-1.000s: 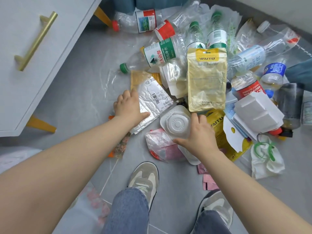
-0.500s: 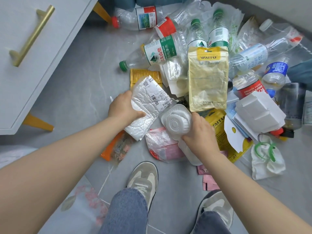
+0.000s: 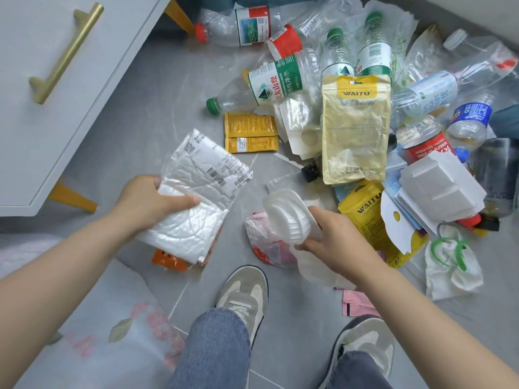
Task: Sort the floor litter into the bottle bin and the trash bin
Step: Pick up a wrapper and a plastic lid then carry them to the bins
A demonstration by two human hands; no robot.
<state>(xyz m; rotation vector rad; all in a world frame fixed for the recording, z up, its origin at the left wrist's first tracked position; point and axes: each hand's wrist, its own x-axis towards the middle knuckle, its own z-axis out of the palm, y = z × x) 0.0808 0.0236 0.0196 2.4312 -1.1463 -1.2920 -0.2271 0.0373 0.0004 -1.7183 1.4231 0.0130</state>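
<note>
- Centre left of frame: my left hand (image 3: 146,202) pinches a white bubble mailer (image 3: 196,192) above the grey floor (image 3: 134,130); held at one edge, the limp sheet could slip free.
- Centre: my right hand (image 3: 334,237) grips a white plastic tray (image 3: 289,217); its smooth shell could pop loose.
- Upper right: bottles (image 3: 269,85) lie heaped, apt to roll. No bin is in view.

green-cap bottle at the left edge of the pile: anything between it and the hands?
Nothing on the floor blocks the green-cap bottle. But both hands are full: the left hand grips a white padded mailer, and the right hand holds a white plastic tray.
</note>
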